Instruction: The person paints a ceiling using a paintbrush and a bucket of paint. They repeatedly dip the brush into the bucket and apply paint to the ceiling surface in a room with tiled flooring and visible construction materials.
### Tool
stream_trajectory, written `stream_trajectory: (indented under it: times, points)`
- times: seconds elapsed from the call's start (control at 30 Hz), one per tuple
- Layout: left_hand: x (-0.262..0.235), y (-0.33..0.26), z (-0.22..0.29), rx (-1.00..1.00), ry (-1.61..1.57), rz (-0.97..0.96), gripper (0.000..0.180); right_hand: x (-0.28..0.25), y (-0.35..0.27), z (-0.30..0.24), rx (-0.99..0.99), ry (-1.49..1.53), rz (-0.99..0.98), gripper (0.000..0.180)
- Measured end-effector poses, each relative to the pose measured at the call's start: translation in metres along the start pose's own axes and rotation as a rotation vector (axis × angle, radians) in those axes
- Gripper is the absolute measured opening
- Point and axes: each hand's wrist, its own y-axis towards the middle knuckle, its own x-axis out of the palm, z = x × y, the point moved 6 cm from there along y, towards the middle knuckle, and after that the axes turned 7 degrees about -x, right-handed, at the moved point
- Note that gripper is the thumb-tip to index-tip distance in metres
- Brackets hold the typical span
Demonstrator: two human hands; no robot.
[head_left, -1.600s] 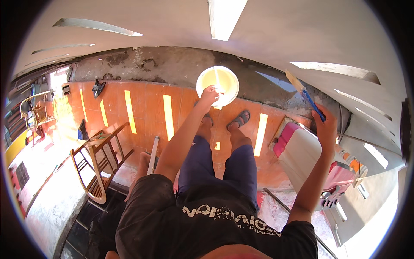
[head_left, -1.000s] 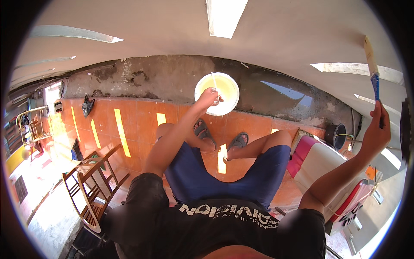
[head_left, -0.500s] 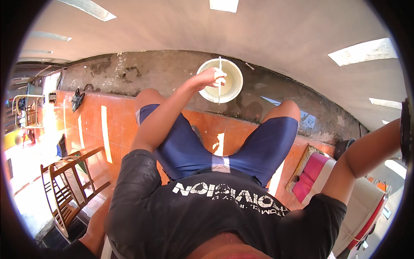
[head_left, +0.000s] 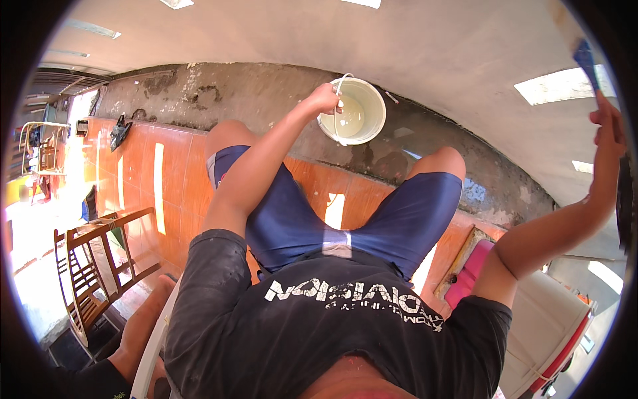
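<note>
Left hand (head_left: 323, 100): grip closed on the wire handle of the white bucket (head_left: 352, 112).
Right hand (head_left: 608, 130): raised, grip around a blue-handled brush (head_left: 585, 56).
Bucket: holds pale liquid.

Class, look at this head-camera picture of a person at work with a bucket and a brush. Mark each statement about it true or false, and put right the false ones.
1. The left hand holds a white bucket by its wire handle. True.
2. The bucket is empty and dry. False: a pale liquid lies in its bottom.
3. The right hand holds a paintbrush raised toward the wall. True.
4. The person wears long grey trousers. False: they wear blue shorts, knees bare.
5. A wooden chair stands on the orange tiled floor at the left. True.
</note>
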Motion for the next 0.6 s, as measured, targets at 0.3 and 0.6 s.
stream_trajectory:
  times: [0.3, 0.6]
  points:
    - [-0.016, 0.033, -0.009, 0.077, 0.267, 0.113, 0.025, 0.340, -0.149, -0.037, 0.005, 0.490, -1.126, 0.014]
    - [-0.017, 0.037, -0.008, 0.172, 0.533, 0.217, 0.023, 0.518, -0.244, -0.078, -0.222, 0.358, -0.906, 0.012]
